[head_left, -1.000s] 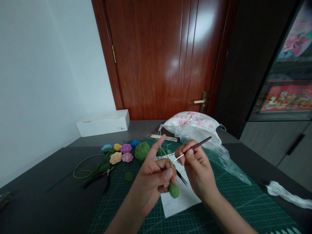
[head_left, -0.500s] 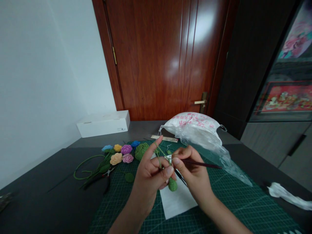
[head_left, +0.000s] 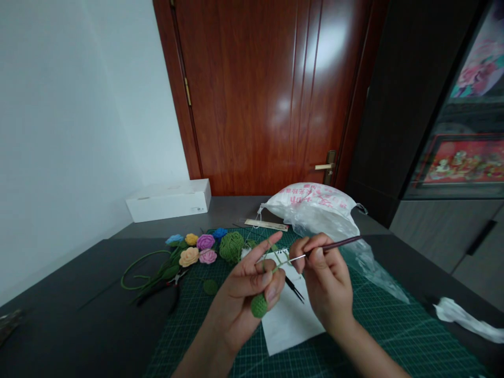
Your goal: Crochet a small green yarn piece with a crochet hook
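Observation:
My left hand (head_left: 250,286) pinches a small green crochet piece (head_left: 259,306), its rounded end hanging below the fingers. Green yarn (head_left: 275,252) runs over the raised left index finger. In my right hand (head_left: 328,283) is a crochet hook (head_left: 334,244) with a dark handle and a thin metal shaft, its tip at the yarn by the left fingertips. Behind the hands lies a green yarn ball (head_left: 231,247). Under them, on a white paper sheet (head_left: 291,325), rests a black tool with two thin prongs (head_left: 295,290).
Crocheted flowers (head_left: 189,256) with green stems lie to the left, beside pliers (head_left: 173,289). A green cutting mat (head_left: 378,336) covers the table's middle. Farther back are a white box (head_left: 169,202), a ruler (head_left: 265,225) and a plastic bag (head_left: 315,202). Crumpled white material (head_left: 464,317) lies at right.
My left hand has tilted, and the crochet piece has shifted left and down. My right hand has moved right with the hook, whose handle now slants upward and whose metal shaft shows.

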